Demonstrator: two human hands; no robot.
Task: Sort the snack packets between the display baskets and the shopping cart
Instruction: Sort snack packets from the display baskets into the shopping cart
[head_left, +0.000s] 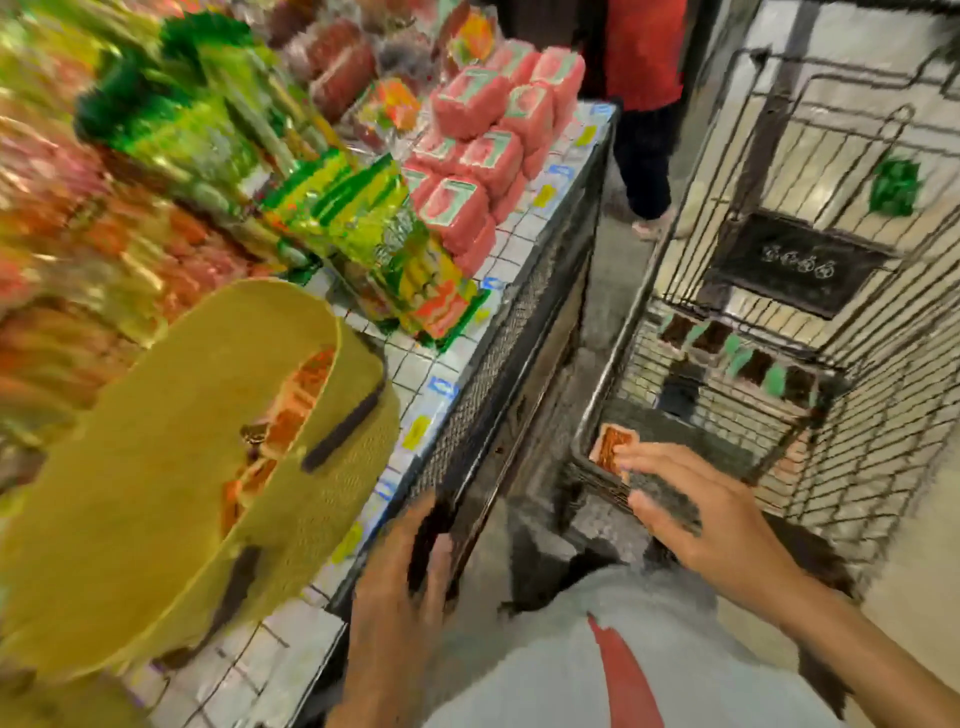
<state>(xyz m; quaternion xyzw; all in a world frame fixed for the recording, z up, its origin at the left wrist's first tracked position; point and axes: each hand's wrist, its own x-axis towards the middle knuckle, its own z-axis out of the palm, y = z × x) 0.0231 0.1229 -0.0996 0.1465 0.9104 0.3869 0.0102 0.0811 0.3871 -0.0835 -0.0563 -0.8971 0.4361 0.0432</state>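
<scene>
Blurred snack packets (62, 218) are lying heaped at the far left of the bench (524, 249), whose top is showing a white wire grid. A yellow woven basket (156, 467) is sitting tilted at the near end, with orange-red packets (296, 410) showing inside its mouth. Behind it green-and-yellow packets (337, 208) are leaning in a pile, and pink packets (483, 145) are standing stacked toward the bench's right edge. The left hand (400, 571) is gripping the dark rim (602, 182) of the bench, fingers curling round it. The right hand (696, 514) is reaching over the near corner of the shopping cart (857, 415), its fingers lying straight and apart. An orange packet (613, 449) is sitting at its fingertips, though blur is hiding whether they are touching it. Deeper in the cart a row of brown packets (748, 364) is lying, and a green packet (894, 188) is showing higher up. A person in a red top (644, 52) is standing beyond the bench.
</scene>
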